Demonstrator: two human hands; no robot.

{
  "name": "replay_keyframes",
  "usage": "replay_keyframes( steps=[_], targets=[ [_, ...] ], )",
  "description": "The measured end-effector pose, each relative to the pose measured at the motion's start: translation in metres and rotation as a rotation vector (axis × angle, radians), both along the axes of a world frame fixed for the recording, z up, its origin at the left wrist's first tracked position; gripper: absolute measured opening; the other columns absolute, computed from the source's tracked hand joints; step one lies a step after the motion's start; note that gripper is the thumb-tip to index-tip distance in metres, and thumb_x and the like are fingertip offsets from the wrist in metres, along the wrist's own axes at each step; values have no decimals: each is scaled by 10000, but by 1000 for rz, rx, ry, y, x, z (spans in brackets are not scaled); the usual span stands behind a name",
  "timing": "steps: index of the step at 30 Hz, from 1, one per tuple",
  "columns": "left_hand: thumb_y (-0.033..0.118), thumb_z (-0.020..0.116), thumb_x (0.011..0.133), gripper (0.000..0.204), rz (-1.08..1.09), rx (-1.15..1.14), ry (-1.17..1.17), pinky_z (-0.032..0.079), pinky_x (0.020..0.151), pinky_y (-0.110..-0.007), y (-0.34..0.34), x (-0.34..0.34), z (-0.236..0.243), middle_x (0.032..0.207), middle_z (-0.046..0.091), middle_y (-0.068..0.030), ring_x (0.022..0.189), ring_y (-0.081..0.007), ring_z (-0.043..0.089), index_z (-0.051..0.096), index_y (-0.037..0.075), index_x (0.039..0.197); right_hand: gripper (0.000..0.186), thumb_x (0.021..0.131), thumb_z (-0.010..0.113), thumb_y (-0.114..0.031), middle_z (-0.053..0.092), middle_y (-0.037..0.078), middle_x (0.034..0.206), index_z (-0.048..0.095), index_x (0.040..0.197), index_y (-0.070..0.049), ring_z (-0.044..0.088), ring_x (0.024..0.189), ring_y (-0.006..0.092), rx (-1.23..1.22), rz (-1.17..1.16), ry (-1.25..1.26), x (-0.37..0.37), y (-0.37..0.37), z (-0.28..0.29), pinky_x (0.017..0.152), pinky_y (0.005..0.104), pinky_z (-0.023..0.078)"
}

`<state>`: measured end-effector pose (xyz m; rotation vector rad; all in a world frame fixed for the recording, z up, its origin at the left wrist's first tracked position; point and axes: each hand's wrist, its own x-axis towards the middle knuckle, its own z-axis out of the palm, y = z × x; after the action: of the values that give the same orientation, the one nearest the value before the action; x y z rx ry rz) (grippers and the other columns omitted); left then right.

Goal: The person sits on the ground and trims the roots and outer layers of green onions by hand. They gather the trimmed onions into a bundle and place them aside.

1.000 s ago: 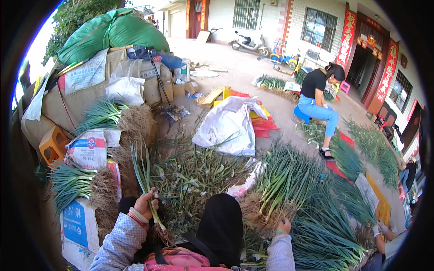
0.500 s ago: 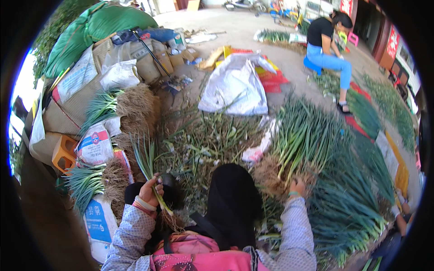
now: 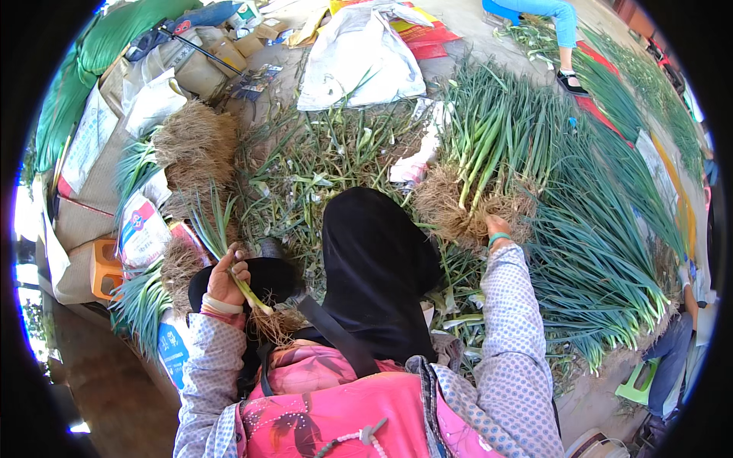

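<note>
Left grip (image 3: 230,276) curled; right grip (image 3: 498,226) apparently touching roots (image 3: 452,204).

Left hand (image 3: 229,278) curled in a grip, right arm (image 3: 515,305) stretched forward, right hand (image 3: 498,226) only partly visible

Fisheye view from the person's head, left camera, facing steeply down, close above a pink patterned top (image 3: 328,412) and black-clad knee (image 3: 374,259), reaching out past long-leaved green onions (image 3: 595,244) to a crumpled white plastic sack (image 3: 359,57) farther off
</note>
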<state>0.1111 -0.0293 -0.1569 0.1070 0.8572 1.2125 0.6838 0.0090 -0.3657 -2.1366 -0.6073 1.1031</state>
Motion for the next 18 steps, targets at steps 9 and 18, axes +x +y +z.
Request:
replay_keyframes(
  steps=[9,18],
  targets=[
    [113,484,894,223,55,-67,70,362,485,-212,2,8,5,833,517,-28,573,-95,418,487,93,1116,615,812,590,-340,437,212,1291,411,1280,16,460,1146,345,-150,341,-130,-28,25,33,962,413,379],
    [103,497,886,218,63,-82,85,369,480,-209,5,9,6,837,533,-33,566,-93,428,493,76,1102,662,708,636,-308,517,227,1200,456,1229,60,499,1119,313,7,449,-45,26,2,53,942,345,386]
  ],
)
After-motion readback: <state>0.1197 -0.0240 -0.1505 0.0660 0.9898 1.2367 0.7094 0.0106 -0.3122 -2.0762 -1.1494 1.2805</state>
